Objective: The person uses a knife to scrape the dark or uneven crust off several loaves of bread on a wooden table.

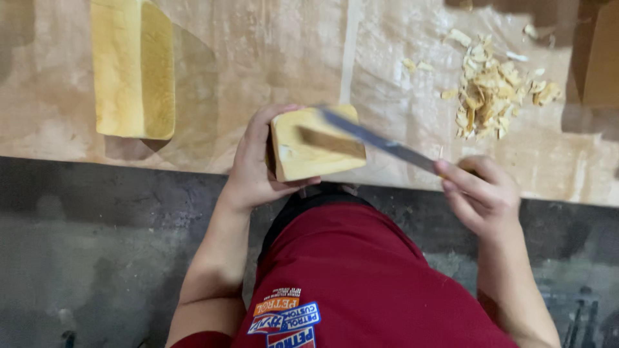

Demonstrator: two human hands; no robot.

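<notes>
My left hand [253, 164] grips a pale yellow loaf of bread [313, 147] at the table's front edge, holding it by its left side. My right hand [482, 193] holds a long knife [374, 138] by the handle. The blade lies across the top of the loaf, pointing left, beside a brown strip of crust. A heap of cut crust scraps [490, 90] lies on the paper beyond my right hand.
A second, longer loaf [132, 64] lies at the back left on the paper-covered table [258, 58]. Below the table edge is a dark concrete floor [97, 225]. My red shirt [361, 277] fills the lower middle.
</notes>
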